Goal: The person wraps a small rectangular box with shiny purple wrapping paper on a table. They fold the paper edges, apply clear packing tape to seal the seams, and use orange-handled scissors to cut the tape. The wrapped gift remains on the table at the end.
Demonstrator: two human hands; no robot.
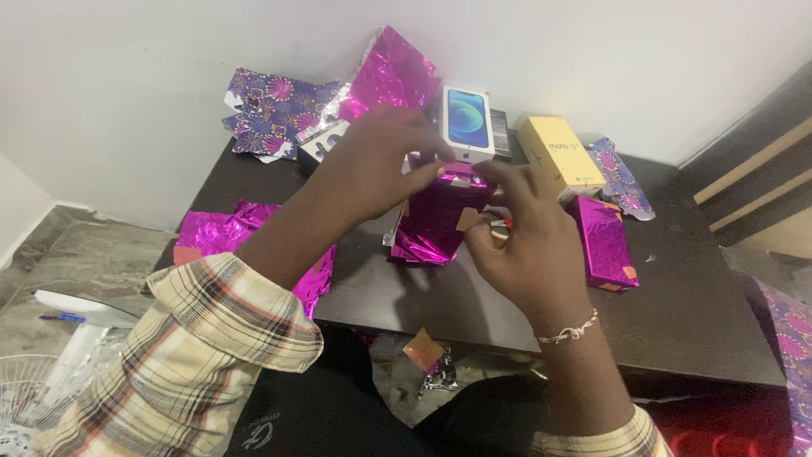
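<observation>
Wrapping mid-step: both hands, left [372, 165] and right [524, 233], pinch magenta foil [431, 224] around phone box [467, 123]; next needs flap held flat.

A plain white wall [127, 76] rises behind a dark brown tabletop [694, 305] pushed against it. At left the floor [93, 262] is mottled grey-brown stone. A white fan [51, 372] stands low at the left edge, its grille partly cut off. At right, dark panelling with pale strips [761, 178] slants upward. The light is even and soft, without strong shadows.
</observation>
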